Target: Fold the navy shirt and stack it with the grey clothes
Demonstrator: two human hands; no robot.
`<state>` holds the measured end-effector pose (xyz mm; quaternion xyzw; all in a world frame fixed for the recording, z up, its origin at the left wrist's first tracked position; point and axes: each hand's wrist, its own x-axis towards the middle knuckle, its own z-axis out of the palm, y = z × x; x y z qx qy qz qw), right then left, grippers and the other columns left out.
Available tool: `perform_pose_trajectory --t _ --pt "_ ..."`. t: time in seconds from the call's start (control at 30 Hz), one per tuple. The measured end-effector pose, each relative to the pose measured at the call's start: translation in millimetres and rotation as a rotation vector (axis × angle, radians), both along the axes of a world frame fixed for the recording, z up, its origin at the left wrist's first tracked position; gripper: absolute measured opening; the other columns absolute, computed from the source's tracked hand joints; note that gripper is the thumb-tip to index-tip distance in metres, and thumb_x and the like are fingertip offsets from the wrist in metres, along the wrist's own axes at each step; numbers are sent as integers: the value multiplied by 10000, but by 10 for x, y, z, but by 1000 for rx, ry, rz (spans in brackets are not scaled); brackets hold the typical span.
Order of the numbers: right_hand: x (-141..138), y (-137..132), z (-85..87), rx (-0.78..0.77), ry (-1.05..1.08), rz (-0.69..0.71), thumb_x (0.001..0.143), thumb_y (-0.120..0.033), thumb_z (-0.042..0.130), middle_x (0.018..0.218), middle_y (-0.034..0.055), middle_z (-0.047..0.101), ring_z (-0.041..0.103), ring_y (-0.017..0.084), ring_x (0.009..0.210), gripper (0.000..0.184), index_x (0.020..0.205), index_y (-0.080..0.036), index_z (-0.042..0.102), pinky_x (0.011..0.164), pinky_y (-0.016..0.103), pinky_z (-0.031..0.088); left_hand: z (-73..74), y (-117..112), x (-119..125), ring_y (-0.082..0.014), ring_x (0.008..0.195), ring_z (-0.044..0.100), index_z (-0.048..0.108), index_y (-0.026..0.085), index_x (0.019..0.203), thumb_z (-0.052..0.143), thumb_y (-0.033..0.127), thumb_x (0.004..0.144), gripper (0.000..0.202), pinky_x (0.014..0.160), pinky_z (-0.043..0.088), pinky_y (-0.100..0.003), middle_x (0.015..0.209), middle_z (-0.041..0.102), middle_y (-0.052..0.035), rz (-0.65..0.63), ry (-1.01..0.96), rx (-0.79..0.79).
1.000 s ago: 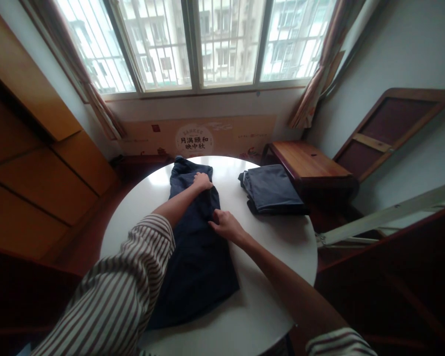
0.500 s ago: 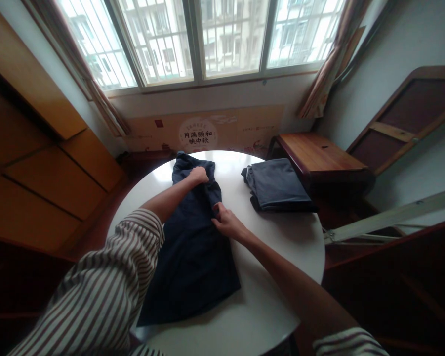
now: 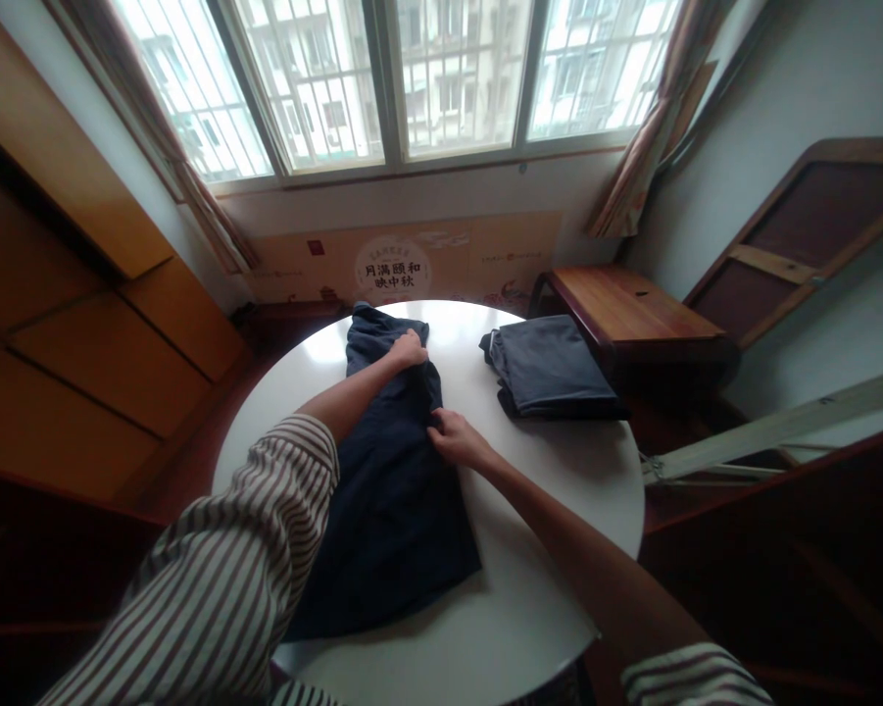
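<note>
A dark navy garment (image 3: 389, 529) lies lengthwise on the round white table (image 3: 544, 588), bunched at its far end and wider at the near end. Its exact kind I cannot make out. My left hand (image 3: 410, 348) is closed on the cloth near the far right edge, with its fingertips partly hidden. Lower along the same edge, my right hand (image 3: 457, 437) pinches the fabric between thumb and fingers. To the right rests a folded stack of dark grey and black cloth (image 3: 555, 368), apart from both hands.
Behind the table's right side stands a low wooden table (image 3: 636, 304). Wooden cabinets (image 3: 103, 343) line the left. A barred window (image 3: 456, 78) with curtains is ahead, above a printed banner (image 3: 456, 255). A pale beam (image 3: 771, 427) slants at the right.
Both hands have shifted slightly to the right, still gripping the navy garment, and its right edge has moved a little with them. The folded stack stays in place.
</note>
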<state>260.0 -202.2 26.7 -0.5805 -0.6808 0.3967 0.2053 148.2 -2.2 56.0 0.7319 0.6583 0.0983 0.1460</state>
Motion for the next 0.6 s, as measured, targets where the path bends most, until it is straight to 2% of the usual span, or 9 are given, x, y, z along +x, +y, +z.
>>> perform_pose_trajectory --t 0.07,0.1,0.17,0.2,0.3,0.4,0.47,0.53,0.6 --pt "-4 -57 59 -151 105 22 886 -337 648 826 74 682 582 145 511 603 1383 -82 419 477 262 496 -33 12 5 -358 1242 563 455 15 1329 617 164 782 590 1018 431 -378 1309 577 -291 5 -7 3" --pt "-11 -92 94 -206 157 33 839 -355 713 875 81 683 568 133 489 768 1449 -95 325 440 256 489 -37 29 3 -347 1227 577 461 24 1322 593 157 803 552 1010 435 -374 1296 588 -284 4 -14 11" --pt "-26 -167 166 -261 237 43 750 -301 805 1058 121 662 567 108 492 1045 1533 -163 128 413 245 492 -32 72 -5 -316 1197 600 476 48 1305 537 161 864 459 994 440 -356 1271 613 -260 -14 -34 34" --pt "-33 -201 199 -271 260 37 735 -256 814 1138 139 634 570 97 500 1115 1549 -204 54 414 239 496 -31 92 -12 -300 1179 611 486 59 1294 516 174 895 416 988 440 -345 1256 625 -248 -30 -43 48" --pt "-20 -298 269 -277 285 2 785 -191 759 1153 132 617 558 76 493 1118 1557 -258 -47 416 222 494 -66 100 -35 -260 1111 640 515 98 1268 511 257 954 351 972 440 -314 1198 662 -198 -100 -68 86" --pt "46 -429 271 -296 304 -33 817 -183 736 943 45 643 536 80 457 1131 1550 -233 -124 397 209 472 -170 7 -58 -237 1137 615 539 129 1276 483 312 985 349 996 425 -301 1195 657 -159 -192 -79 128" --pt "106 -559 238 -342 312 -28 806 -156 744 788 -34 605 538 95 436 1174 1541 -233 -169 391 205 461 -256 -95 -77 -244 1215 558 534 140 1319 457 326 994 382 1043 396 -324 1248 615 -154 -244 -77 162" --pt "167 -714 187 -370 305 -25 807 -134 729 669 -95 539 541 111 422 1168 1541 -248 -171 393 201 449 -336 -210 -105 -264 1273 503 500 150 1382 454 355 991 443 1084 361 -366 1305 562 -159 -279 -71 191" --pt "231 -869 129 -333 287 -32 837 -141 680 586 -124 493 531 119 410 1093 1550 -243 -142 399 192 427 -402 -322 -142 -278 1312 463 449 160 1443 441 396 992 509 1113 328 -397 1365 508 -164 -308 -68 208"
